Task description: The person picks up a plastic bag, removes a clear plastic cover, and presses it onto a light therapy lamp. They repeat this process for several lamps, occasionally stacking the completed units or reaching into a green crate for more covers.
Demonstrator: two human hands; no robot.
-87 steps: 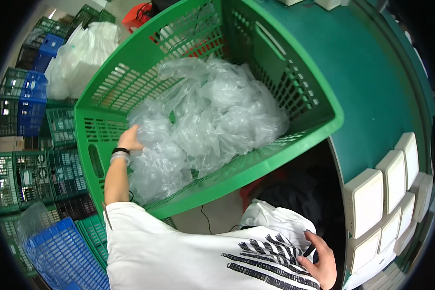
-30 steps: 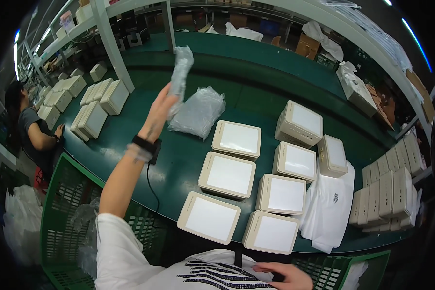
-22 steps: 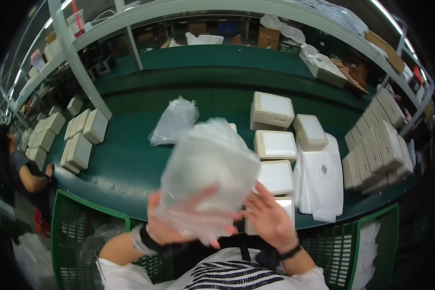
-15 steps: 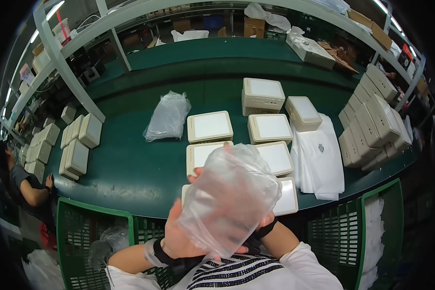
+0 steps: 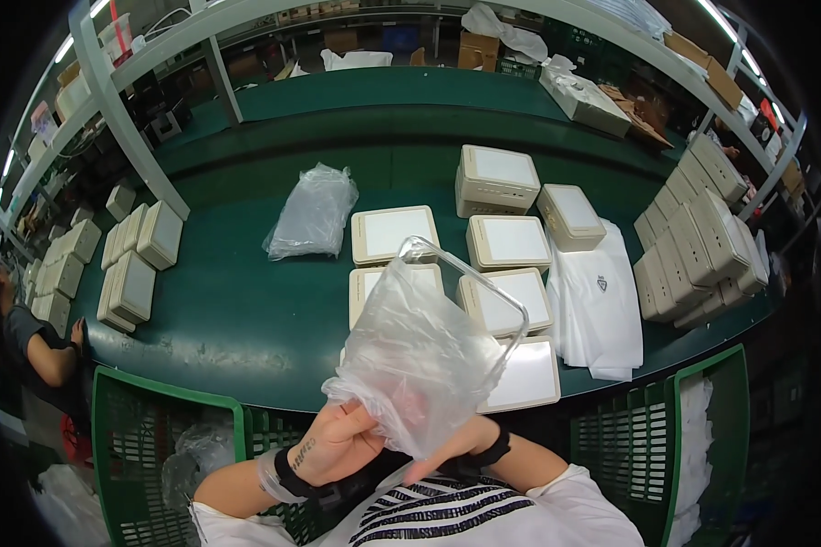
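Observation:
Over the table's near edge I hold a clear plastic bag (image 5: 420,337) up in front of me, its shiny rim bowed out at the upper right. My left hand (image 5: 339,442) is closed, pinching the bag's lower left edge between thumb and fingers. Against the bag's lower right side is my right hand (image 5: 458,445), its thumb pointing left and its other fingers mostly hidden by the plastic. Behind the bag stand cream boxes with white tops, such as one box (image 5: 395,235) at the back of the left row and another box (image 5: 509,242) beside it.
A bundle of clear bags (image 5: 312,214) lies on the green table (image 5: 237,273). White bags (image 5: 597,310) lie to the right, near stacked boxes (image 5: 702,242). More boxes (image 5: 137,283) stand at left, near a person (image 5: 41,346). Green crates (image 5: 169,387) flank me below the table edge.
The bag has turned more upright and its rim has bowed out at the upper right. My left hand has shifted from spread beneath the bag to pinching its lower left edge.

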